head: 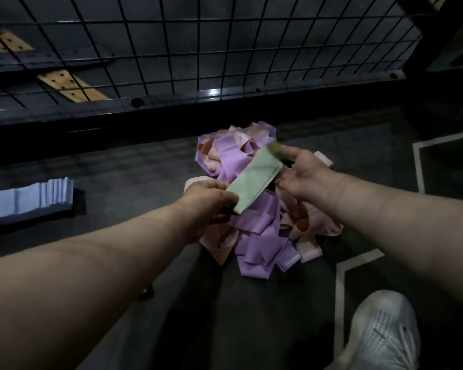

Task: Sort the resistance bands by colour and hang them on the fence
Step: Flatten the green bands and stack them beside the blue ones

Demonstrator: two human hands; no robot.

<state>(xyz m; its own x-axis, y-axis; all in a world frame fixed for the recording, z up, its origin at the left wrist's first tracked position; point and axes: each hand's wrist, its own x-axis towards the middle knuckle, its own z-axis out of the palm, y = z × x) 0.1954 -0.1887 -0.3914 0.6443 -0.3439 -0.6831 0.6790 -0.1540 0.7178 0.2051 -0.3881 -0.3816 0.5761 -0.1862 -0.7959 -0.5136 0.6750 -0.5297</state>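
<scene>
The left hand point(209, 202) pinches the near end of a green band point(255, 182) in curled fingers point(226, 200). The right hand point(308, 174) holds the far end between forefinger and thumb — that tip is blurred. The band runs flat between the two hands. Just beneath the fingers a tangle of purple bands point(254, 228) and pink bands point(219, 251) lies on the floor point(145, 169). Well left of the fingers sits a stack of blue bands point(30, 201). Beyond the fingers stands the wire fence point(225, 49) — a white shoe point(385, 335) shows nearer the person, on the right.
</scene>
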